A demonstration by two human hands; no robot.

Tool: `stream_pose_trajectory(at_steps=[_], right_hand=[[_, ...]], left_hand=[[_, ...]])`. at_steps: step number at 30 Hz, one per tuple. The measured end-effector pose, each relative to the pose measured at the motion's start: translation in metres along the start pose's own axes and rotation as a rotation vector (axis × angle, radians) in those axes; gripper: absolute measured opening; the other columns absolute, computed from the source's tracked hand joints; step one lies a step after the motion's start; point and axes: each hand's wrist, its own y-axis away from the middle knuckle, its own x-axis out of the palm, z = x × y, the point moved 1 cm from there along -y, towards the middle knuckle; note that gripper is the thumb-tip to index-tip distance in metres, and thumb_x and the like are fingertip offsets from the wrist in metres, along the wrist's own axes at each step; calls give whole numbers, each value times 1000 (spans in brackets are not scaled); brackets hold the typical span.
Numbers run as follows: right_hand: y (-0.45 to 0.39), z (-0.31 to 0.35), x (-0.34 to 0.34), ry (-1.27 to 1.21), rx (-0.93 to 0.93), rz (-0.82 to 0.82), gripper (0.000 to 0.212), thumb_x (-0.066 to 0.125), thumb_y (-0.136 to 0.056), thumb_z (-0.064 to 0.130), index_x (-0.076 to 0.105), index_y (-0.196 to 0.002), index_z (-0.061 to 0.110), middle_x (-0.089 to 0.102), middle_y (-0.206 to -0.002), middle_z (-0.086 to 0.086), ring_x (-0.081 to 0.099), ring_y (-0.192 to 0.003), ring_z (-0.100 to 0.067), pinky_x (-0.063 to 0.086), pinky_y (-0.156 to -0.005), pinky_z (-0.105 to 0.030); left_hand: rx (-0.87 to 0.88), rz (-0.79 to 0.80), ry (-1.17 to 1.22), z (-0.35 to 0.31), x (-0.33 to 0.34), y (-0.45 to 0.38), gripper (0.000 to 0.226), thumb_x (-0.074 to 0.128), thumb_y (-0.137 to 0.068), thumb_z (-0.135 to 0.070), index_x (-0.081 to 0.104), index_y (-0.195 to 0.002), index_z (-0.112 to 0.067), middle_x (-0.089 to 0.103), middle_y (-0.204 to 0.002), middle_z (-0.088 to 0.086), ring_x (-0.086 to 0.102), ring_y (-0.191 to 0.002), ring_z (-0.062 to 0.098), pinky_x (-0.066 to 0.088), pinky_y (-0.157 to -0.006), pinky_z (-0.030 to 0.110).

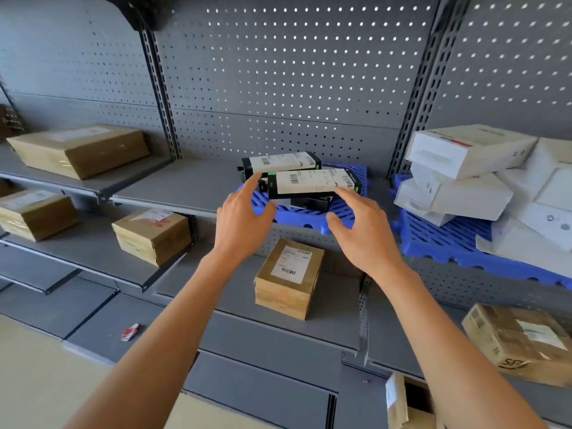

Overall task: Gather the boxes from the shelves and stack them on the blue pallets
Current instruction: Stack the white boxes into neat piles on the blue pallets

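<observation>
Risk: top black box (312,184) sits skewed on small blue pallet (297,213) at shelf edge, overhanging lower box. Left hand (240,221) and right hand (360,230) spread, holding nothing, fingertips near box ends. Careless nudge could topple stack off shelf.

Black boxes (312,184) stacked on blue pallet (297,213).
</observation>
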Motion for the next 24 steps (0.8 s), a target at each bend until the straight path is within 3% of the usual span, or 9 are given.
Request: stream_pose_trajectory(at_steps=[6,10,15,18,24], right_hand=[[-16,4,22,38,94,-48,58,55,-100,37,36,-154,27,39,-157,9,27,-146,-13,22,-107,-24],[-26,7,33,52,164,-107,57,56,-100,38,37,-153,28,42,-154,9,29,-145,-13,24,-105,-23],[-34,18,49,66,219,-183,59,57,-99,39,37,-153,25,39,-157,9,28,-146,-13,24,-109,-24],[-38,23,60,80,242,-188,64,59,-97,44,35,-154,27,32,-161,4,22,-149,-15,24,-117,-34],[-44,15,64,69,233,-197,71,65,-92,49,37,-153,28,29,-162,3,22,-150,-13,25,-120,-35]], left_hand=[[128,78,16,28,10,-36,50,58,-98,-28,47,-146,-26,69,-117,2,56,-116,24,41,-107,49],[235,87,62,42,14,-50,45,59,-96,-26,55,-141,-27,67,-113,-9,57,-112,18,45,-104,49],[334,166,217,56,22,-63,39,62,-98,-24,61,-137,-22,65,-130,-7,56,-123,11,47,-106,33],[420,226,283,55,29,-65,38,60,-98,-19,61,-136,-19,64,-133,-5,56,-127,9,46,-107,29],[560,235,417,46,30,-67,34,56,-99,-10,64,-131,-18,70,-117,-6,63,-111,4,48,-92,14]])
